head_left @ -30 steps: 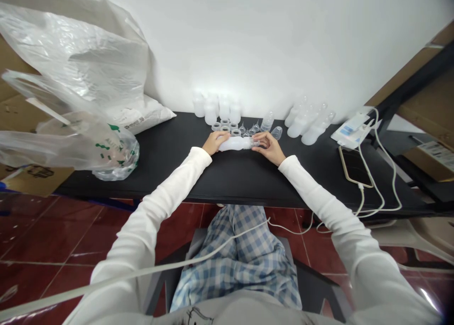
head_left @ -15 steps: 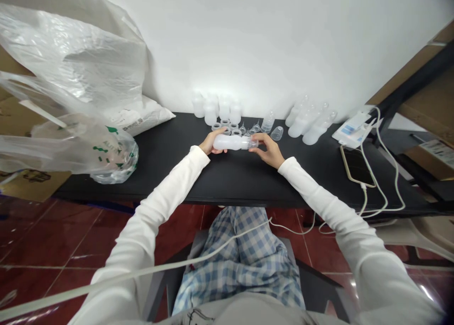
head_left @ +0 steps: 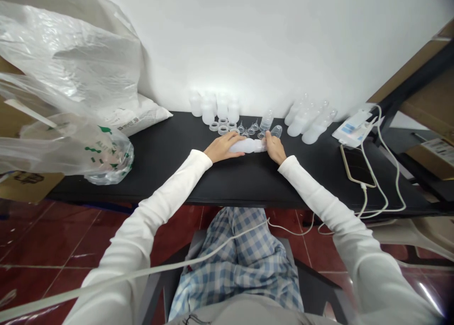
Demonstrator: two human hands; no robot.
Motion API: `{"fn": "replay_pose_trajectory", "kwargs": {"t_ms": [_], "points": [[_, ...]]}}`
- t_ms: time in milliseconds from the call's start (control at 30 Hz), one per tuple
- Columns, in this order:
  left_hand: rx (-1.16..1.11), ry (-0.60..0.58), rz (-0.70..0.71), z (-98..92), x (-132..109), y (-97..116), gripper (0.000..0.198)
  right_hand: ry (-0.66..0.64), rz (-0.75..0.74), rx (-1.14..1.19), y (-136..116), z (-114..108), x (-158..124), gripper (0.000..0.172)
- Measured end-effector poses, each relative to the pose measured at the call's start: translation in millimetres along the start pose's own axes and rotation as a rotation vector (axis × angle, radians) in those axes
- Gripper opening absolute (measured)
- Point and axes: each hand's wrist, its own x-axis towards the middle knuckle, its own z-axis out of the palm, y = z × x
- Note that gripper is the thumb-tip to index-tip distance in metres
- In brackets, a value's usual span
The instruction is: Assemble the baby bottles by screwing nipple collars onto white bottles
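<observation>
A translucent white baby bottle (head_left: pixel 247 145) lies sideways between my hands, low over the black table. My left hand (head_left: pixel 223 147) is closed round its body at the left end. My right hand (head_left: pixel 275 147) grips the clear neck end, where the fingers hide part of it. Just behind the bottle are several white collar rings (head_left: pixel 223 130) and several clear nipples (head_left: pixel 251 130). Clear caps (head_left: pixel 266 119) stand close behind my right hand, one tipped over.
Several open bottle bodies (head_left: pixel 208 110) stand against the wall, and several capped bottles (head_left: pixel 315 127) lean at the right. A phone (head_left: pixel 356 165) with cables rests at the right. Plastic bags (head_left: pixel 109 154) occupy the left. A white cable (head_left: pixel 198 259) crosses above my lap.
The bottle has shifted right and slightly down. My left hand has turned over to cover its end from above, and my right hand has wrapped its fingers round the neck end.
</observation>
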Motion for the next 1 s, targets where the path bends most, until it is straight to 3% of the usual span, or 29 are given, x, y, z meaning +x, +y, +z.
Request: {"fn": "replay_pose_trajectory", "kwargs": {"t_ms": [67,133,200,267,367,433,533,667,733,800,900,1000], "points": [[0.043,0.032,0.054,0.6,2,1,0.05,0.055,0.028,0.05,1,-2,0,0.087],[-0.002,0.085,0.029,-1.0,3,3,0.052,0.107,-0.043,0.083,-2,-4,-4,0.088],[-0.135,0.163,-0.101,-3.6,4,4,0.056,0.136,-0.231,0.09,-7,-6,-9,0.08],[-0.357,0.226,-0.321,-5.8,4,4,0.059,0.109,-0.478,0.073,-11,-8,-13,0.067],[-0.74,0.122,-0.626,-7.0,5,6,0.07,0.015,-0.746,0.007,-13,-11,-14,0.055],[-0.877,-0.02,-0.698,-6.3,6,8,0.07,-0.015,-0.813,-0.046,-11,-10,-14,0.047],[-0.812,-0.053,-0.661,-3.7,4,13,0.067,0.016,-0.74,-0.045,-10,-3,-15,0.042],[-0.35,0.12,-0.365,-0.9,0,19,0.058,0.054,-0.273,0.161,-11,8,-12,0.039],[-0.146,0.133,-0.191,-1.3,1,19,0.05,-0.016,-0.039,0.292,-11,8,-7,0.041],[-0.036,0.104,-0.066,-2.5,3,18,0.047,-0.087,0.082,0.383,-9,6,-3,0.046],[0.002,0.083,0.034,-3.0,6,18,0.045,-0.134,0.068,0.417,-5,2,-2,0.06],[-0.111,0.177,-0.079,1.1,6,20,0.042,-0.055,-0.096,0.401,-1,0,-5,0.069]]}}
